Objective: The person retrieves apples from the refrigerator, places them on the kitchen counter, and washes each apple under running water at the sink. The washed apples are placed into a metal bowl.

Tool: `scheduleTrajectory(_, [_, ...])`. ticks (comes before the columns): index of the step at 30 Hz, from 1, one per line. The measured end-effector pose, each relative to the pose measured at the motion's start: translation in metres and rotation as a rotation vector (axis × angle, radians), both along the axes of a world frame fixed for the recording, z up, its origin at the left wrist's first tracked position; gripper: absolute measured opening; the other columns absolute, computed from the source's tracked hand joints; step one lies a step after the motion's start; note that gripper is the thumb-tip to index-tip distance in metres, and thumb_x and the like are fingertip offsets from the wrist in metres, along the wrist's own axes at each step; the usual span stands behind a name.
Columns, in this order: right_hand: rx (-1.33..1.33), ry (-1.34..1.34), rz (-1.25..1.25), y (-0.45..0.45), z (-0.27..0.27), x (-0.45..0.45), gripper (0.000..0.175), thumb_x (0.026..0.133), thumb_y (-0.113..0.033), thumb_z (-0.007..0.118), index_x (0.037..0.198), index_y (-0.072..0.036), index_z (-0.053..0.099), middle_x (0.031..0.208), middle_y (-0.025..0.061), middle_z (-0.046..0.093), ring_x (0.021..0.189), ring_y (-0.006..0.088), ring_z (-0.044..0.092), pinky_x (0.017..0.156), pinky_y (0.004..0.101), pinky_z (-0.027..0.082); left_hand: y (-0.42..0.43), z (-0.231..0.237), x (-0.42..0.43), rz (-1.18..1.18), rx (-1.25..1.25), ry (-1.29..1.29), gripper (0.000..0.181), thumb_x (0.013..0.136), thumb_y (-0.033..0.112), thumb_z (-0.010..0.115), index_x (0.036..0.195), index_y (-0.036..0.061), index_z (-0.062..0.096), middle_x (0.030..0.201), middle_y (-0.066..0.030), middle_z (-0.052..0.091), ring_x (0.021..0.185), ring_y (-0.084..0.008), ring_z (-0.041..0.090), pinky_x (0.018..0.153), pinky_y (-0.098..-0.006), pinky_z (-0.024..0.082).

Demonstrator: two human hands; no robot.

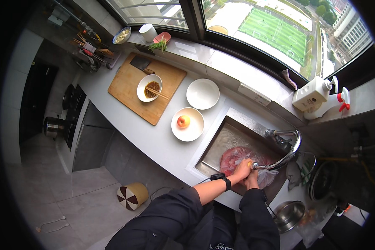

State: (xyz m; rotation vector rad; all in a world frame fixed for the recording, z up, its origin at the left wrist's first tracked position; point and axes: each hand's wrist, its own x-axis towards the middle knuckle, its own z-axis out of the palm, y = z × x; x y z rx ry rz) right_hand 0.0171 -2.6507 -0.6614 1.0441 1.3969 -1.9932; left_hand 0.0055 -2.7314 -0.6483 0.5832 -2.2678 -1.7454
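Both of my hands are together over the sink, beneath the spout of the chrome faucet (292, 150). My left hand (243, 168) and my right hand (252, 179) touch each other; the spout's end partly covers them, and what their fingers grip is hidden. Right under them, in the stainless steel sink (218, 137), lies a clear plastic bag (267, 178) beside red, meat-like contents (229, 159) seen through thin plastic. Water wets the sink's bottom. Left of the sink stand a white bowl with an apple (183, 121) in it and another white bowl (203, 93).
A wooden cutting board (118, 84) carries a cleaver (140, 63) and a bowl of brown sauce (152, 89) with chopsticks. Spray and pump bottles (312, 93) stand on the sill at right. A steel basin (290, 215) sits right of my right arm.
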Motion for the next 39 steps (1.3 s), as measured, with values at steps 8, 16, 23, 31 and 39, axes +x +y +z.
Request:
scheduleTrajectory(8, [0.21, 0.176, 0.213, 0.003, 0.009, -0.003, 0.038, 0.105, -0.047, 0.054, 0.104, -0.011, 0.065, 0.092, 0.0026, 0.067, 0.081, 0.0154, 0.067, 0.066, 0.0315, 0.055, -0.004, -0.003, -0.009, 0.02, 0.355, -0.491, 0.042, 0.098, 0.038, 0.059, 0.085, 0.0018, 0.075, 0.077, -0.0213, 0.072, 0.076, -0.0299, 0.074, 0.071, -0.0447, 0.054])
scheduleTrajectory(16, [0.205, 0.258, 0.169, 0.001, 0.017, -0.007, 0.035, 0.104, -0.043, 0.056, 0.101, -0.009, 0.065, 0.095, 0.0059, 0.067, 0.081, 0.0195, 0.068, 0.071, 0.0355, 0.056, 0.005, 0.007, 0.002, 0.124, 0.406, -0.474, 0.036, 0.099, 0.035, 0.059, 0.091, 0.004, 0.075, 0.082, -0.0185, 0.074, 0.078, -0.0304, 0.073, 0.076, -0.0415, 0.055])
scheduleTrajectory(23, [0.124, 0.111, 0.222, 0.003, 0.003, -0.005, 0.044, 0.106, -0.046, 0.053, 0.113, -0.005, 0.068, 0.103, 0.0085, 0.069, 0.092, 0.0168, 0.065, 0.079, 0.0344, 0.054, 0.004, 0.004, -0.002, 0.153, 0.277, -0.536, 0.038, 0.102, 0.036, 0.057, 0.097, 0.0039, 0.076, 0.088, -0.0189, 0.075, 0.081, -0.0287, 0.073, 0.077, -0.0406, 0.055])
scheduleTrajectory(31, [-0.035, -0.125, 0.067, 0.011, 0.001, -0.006, 0.037, 0.104, -0.048, 0.054, 0.096, -0.013, 0.062, 0.082, 0.0019, 0.063, 0.071, 0.0184, 0.067, 0.059, 0.0351, 0.054, 0.0, 0.018, -0.003, -0.092, 0.2, -0.393, 0.035, 0.098, 0.035, 0.06, 0.093, 0.003, 0.072, 0.089, -0.0241, 0.072, 0.088, -0.0329, 0.072, 0.08, -0.0432, 0.054])
scheduleTrajectory(39, [-0.007, 0.038, 0.069, 0.006, 0.011, -0.002, 0.021, 0.101, -0.032, 0.062, 0.1, -0.011, 0.065, 0.088, 0.003, 0.067, 0.073, 0.0146, 0.065, 0.058, 0.0324, 0.051, 0.001, 0.008, 0.003, -0.073, 0.063, -0.362, 0.043, 0.099, 0.037, 0.053, 0.103, -0.0007, 0.074, 0.102, -0.0254, 0.073, 0.106, -0.0415, 0.069, 0.093, -0.0486, 0.05])
